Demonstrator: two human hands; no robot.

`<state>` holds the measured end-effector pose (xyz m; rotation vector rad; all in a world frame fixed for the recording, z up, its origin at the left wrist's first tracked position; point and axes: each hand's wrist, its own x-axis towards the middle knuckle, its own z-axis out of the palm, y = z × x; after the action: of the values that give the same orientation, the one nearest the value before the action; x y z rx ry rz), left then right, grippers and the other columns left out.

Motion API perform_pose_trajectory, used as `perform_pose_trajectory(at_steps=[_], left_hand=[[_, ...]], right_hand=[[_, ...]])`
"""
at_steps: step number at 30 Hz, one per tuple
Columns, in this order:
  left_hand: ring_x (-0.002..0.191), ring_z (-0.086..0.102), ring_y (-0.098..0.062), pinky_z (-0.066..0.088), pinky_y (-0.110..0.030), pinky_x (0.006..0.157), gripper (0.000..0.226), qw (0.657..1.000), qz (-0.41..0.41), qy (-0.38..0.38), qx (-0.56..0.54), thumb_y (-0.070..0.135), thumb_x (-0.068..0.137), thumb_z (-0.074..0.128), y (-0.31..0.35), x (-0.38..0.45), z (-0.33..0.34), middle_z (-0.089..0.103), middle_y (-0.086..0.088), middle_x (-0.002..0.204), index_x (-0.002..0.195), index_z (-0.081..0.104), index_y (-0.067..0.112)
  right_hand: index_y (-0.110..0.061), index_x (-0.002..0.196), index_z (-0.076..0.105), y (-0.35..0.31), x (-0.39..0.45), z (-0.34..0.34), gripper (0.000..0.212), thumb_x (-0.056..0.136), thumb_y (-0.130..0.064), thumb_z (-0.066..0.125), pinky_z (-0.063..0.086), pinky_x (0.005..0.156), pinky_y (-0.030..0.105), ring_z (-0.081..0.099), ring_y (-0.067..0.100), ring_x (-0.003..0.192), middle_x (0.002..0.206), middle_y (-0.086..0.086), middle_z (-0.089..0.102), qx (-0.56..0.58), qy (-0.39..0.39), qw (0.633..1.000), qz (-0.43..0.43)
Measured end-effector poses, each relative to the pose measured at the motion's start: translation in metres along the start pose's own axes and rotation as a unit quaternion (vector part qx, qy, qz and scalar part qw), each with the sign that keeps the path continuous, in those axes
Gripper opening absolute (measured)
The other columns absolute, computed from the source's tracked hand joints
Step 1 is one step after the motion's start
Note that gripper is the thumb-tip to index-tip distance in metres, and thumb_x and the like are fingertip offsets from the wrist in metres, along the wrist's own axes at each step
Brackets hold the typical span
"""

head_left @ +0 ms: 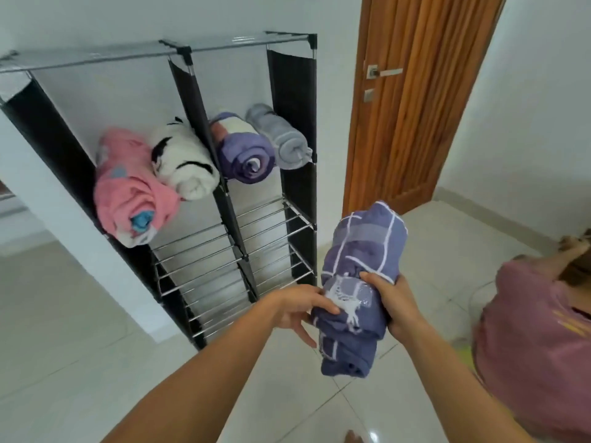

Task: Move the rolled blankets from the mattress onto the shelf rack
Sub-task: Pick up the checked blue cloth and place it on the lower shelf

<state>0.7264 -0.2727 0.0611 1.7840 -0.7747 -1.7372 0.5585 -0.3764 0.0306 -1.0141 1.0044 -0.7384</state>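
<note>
I hold a rolled blue-purple blanket (pixel 358 276) with white lines upright in front of me, to the right of the shelf rack (pixel 224 193). My right hand (pixel 395 303) grips its right side. My left hand (pixel 297 306) presses its left side with the fingers spread. The black rack with metal bars carries several rolled blankets on its upper shelf: a pink one (pixel 128 190), a white and black one (pixel 182 158), a purple one (pixel 244 151) and a grey one (pixel 284 139). The lower shelves are bare. No mattress is in view.
A wooden door (pixel 412 100) stands shut right of the rack. A person in a pink shirt (pixel 540 340) is close at my right. A white wall corner (pixel 64 219) juts out left of the rack. The floor is glossy white tile.
</note>
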Motion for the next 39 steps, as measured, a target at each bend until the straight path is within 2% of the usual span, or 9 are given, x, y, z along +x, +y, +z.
perform_pose_trajectory(at_steps=[5,9,16,22,25,30,36,38,39], left_hand=[[0.118,0.054,-0.030,0.050,-0.060,0.093,0.058,0.997,-0.060,0.012,0.047,0.018,0.084,0.070,0.038,0.052,-0.043,0.053,-0.009,0.134,0.136,0.046,0.022],[0.119,0.050,-0.032,0.049,-0.059,0.094,0.063,0.995,-0.092,0.006,-0.029,0.026,0.083,0.072,0.049,0.090,-0.064,0.049,-0.009,0.131,0.139,0.044,0.018],[0.123,0.051,-0.033,0.053,-0.054,0.087,0.075,0.987,-0.115,0.033,-0.107,0.038,0.075,0.078,0.059,0.149,-0.110,0.049,-0.009,0.142,0.140,0.045,0.017],[0.104,0.061,-0.025,0.051,-0.047,0.095,0.045,0.976,-0.081,0.087,-0.184,0.025,0.083,0.072,0.059,0.202,-0.170,0.065,-0.007,0.118,0.124,0.055,0.016],[0.117,0.060,-0.031,0.048,-0.051,0.101,0.045,0.968,-0.066,0.106,-0.217,0.022,0.083,0.071,0.061,0.225,-0.205,0.064,-0.012,0.127,0.125,0.055,0.018],[0.106,0.061,-0.027,0.052,-0.046,0.088,0.040,0.953,-0.024,0.120,-0.278,0.021,0.090,0.063,0.074,0.262,-0.261,0.062,-0.012,0.127,0.128,0.054,0.016],[0.083,0.063,-0.013,0.058,-0.026,0.055,0.025,0.938,0.003,0.155,-0.311,0.017,0.095,0.055,0.088,0.299,-0.296,0.062,-0.005,0.107,0.119,0.053,0.022],[0.079,0.064,-0.008,0.056,-0.026,0.057,0.016,0.941,-0.002,0.152,-0.301,0.017,0.097,0.051,0.088,0.307,-0.297,0.060,-0.008,0.105,0.112,0.052,0.023],[0.089,0.064,-0.010,0.054,-0.031,0.065,0.018,0.944,-0.007,0.155,-0.290,0.020,0.098,0.050,0.087,0.312,-0.298,0.059,-0.008,0.113,0.116,0.051,0.023]], right_hand=[[-0.012,0.124,0.050,-0.007,0.086,0.027,0.072,0.062,-0.025,0.084,0.058,0.076,0.039,0.068,0.027,0.094,0.115,0.007,0.066,-0.105,-0.035,0.994,0.014],[-0.014,0.134,0.040,-0.008,0.139,0.046,0.076,0.070,-0.027,0.081,0.053,0.089,0.045,0.062,0.032,0.104,0.128,0.012,0.059,-0.213,-0.053,0.975,0.023],[-0.011,0.139,0.035,-0.017,0.214,0.093,0.082,0.073,-0.032,0.078,0.049,0.093,0.039,0.057,0.035,0.116,0.136,0.016,0.053,-0.336,-0.103,0.936,0.013],[-0.010,0.145,0.027,-0.015,0.283,0.144,0.085,0.078,-0.033,0.075,0.044,0.097,0.038,0.052,0.036,0.123,0.143,0.017,0.047,-0.382,-0.122,0.916,0.000],[-0.008,0.149,0.020,-0.017,0.316,0.174,0.092,0.079,-0.036,0.073,0.039,0.104,0.039,0.045,0.036,0.131,0.149,0.018,0.040,-0.407,-0.129,0.904,-0.002],[-0.009,0.150,0.021,-0.025,0.372,0.222,0.090,0.080,-0.034,0.071,0.040,0.102,0.038,0.045,0.036,0.131,0.147,0.017,0.043,-0.428,-0.148,0.891,-0.016],[-0.007,0.142,0.038,-0.026,0.410,0.238,0.055,0.091,-0.015,0.055,0.039,0.100,0.035,0.048,0.035,0.128,0.141,0.017,0.050,-0.467,-0.160,0.869,-0.032],[-0.009,0.143,0.039,-0.016,0.410,0.230,0.053,0.091,-0.009,0.049,0.038,0.101,0.032,0.048,0.033,0.129,0.143,0.014,0.049,-0.487,-0.165,0.857,-0.027],[-0.009,0.142,0.040,-0.010,0.408,0.225,0.053,0.090,-0.007,0.047,0.038,0.102,0.031,0.048,0.032,0.130,0.144,0.014,0.049,-0.497,-0.162,0.852,-0.028]])
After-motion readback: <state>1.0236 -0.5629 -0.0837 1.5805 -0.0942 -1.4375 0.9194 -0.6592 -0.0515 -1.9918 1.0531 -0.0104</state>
